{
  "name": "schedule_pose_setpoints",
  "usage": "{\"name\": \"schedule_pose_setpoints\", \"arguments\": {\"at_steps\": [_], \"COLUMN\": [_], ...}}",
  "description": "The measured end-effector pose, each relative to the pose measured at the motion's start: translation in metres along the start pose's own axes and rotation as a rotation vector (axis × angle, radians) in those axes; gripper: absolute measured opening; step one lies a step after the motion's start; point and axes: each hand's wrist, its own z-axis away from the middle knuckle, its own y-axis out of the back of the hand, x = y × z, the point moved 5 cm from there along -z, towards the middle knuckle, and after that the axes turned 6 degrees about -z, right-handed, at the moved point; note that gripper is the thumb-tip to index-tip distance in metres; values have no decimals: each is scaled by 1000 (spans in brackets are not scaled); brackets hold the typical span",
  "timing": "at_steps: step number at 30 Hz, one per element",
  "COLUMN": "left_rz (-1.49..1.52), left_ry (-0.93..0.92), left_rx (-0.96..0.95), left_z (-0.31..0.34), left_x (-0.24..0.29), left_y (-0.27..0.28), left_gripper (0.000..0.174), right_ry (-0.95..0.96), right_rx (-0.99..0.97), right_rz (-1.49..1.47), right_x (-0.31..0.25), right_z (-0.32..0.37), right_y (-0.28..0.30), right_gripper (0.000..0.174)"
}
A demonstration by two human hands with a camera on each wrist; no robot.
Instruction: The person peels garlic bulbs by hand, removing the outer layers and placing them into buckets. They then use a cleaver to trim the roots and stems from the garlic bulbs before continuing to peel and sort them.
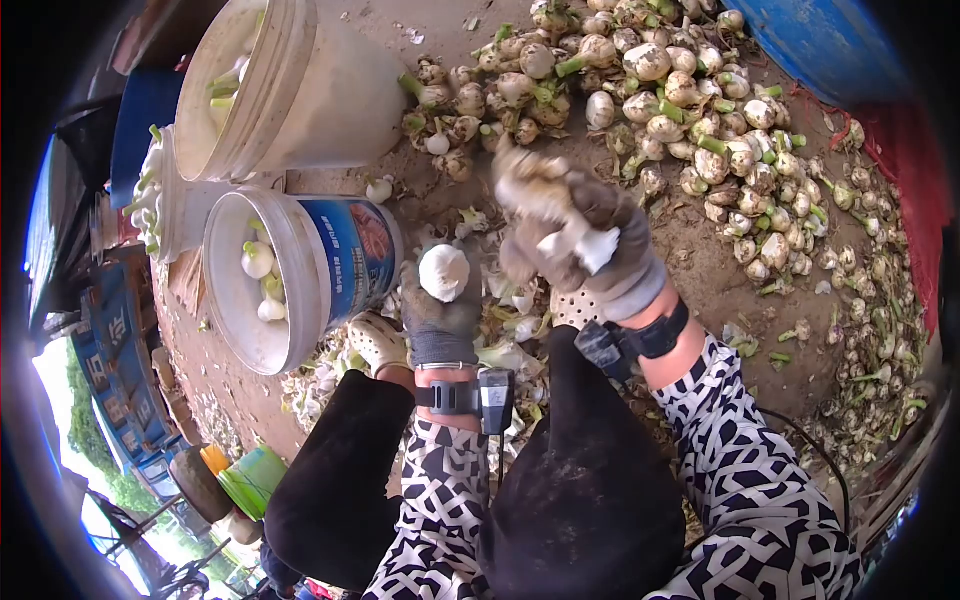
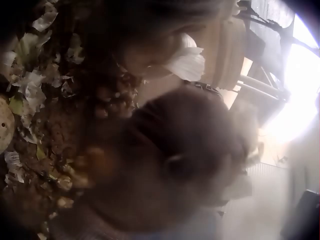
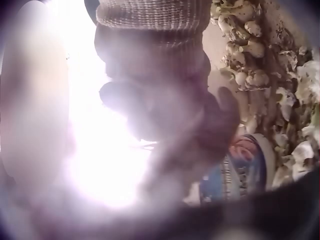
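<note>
In the head view my gloved left hand [image 1: 438, 318] holds a white garlic bulb [image 1: 444, 273] near the blue-labelled bucket. To its right, my gloved right hand [image 1: 590, 235] is raised and blurred, its fingers curled round a piece of white garlic skin [image 1: 598, 248]. The two hands are apart. A white papery piece [image 2: 187, 62] shows in the left wrist view above a dark, blurred glove. Glare and blur hide the finger details in the right wrist view.
A labelled bucket [image 1: 345, 250] with bulbs inside lies tilted at the left, below a larger white bucket [image 1: 330, 95]. Unpeeled garlic [image 1: 690, 110] is heaped at the upper right. Loose skins [image 1: 500, 335] litter the ground between the feet. A blue container [image 1: 820, 45] stands at the top right.
</note>
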Motion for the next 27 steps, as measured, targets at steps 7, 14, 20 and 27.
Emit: {"name": "schedule_pose_setpoints", "arguments": {"at_steps": [7, 14, 20, 27], "left_rz": [163, 93, -127, 473], "left_ry": [117, -15, -136, -444], "left_rx": [145, 200, 191, -342], "left_z": [7, 20, 52, 92], "left_x": [-16, -17, 28, 183], "left_y": [-3, 2, -27, -56], "left_gripper": [38, 44, 50, 77], "right_ry": [-820, -420, -668, -1002], "right_rx": [-89, 62, 311, 39], "right_rz": [1910, 1817, 1932, 1965], "right_x": [52, 77, 85, 91], "right_z": [44, 31, 49, 13], "right_y": [15, 12, 80, 93], "right_gripper": [68, 28, 19, 25]}}
